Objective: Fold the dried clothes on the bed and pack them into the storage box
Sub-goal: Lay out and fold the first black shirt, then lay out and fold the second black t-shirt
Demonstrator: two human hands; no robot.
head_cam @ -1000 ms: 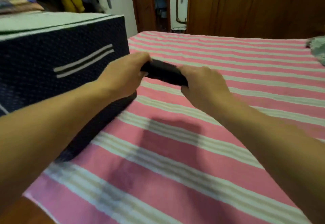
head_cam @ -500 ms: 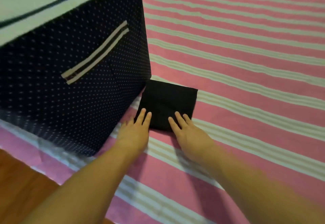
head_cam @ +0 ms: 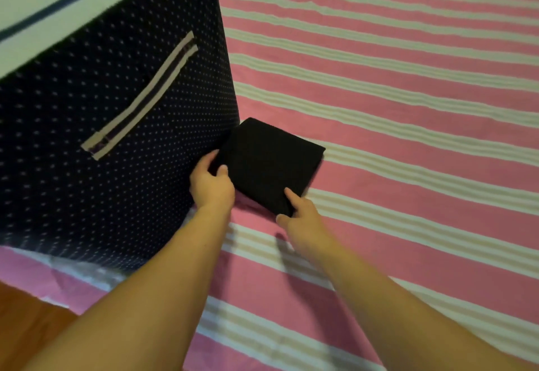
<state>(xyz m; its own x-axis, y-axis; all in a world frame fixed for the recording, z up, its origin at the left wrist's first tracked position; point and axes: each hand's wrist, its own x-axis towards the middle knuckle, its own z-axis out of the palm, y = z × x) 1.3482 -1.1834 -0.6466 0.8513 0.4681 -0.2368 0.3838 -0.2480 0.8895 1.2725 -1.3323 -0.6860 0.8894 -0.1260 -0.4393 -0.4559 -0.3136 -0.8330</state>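
Hands (head_cam: 212, 187) now gripping black garment (head_cam: 271, 163)

Both forearms are bare to the hands (head_cam: 212, 187), with no sleeves, rings or watch showing.

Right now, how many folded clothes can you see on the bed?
1. A black folded cloth lies on the striped bed, against the corner of the dotted box, with both hands gripping its near edge. Others may lie out of view.

Folded black garment (head_cam: 271, 163) flat on bed, against dotted navy storage box (head_cam: 116, 125)
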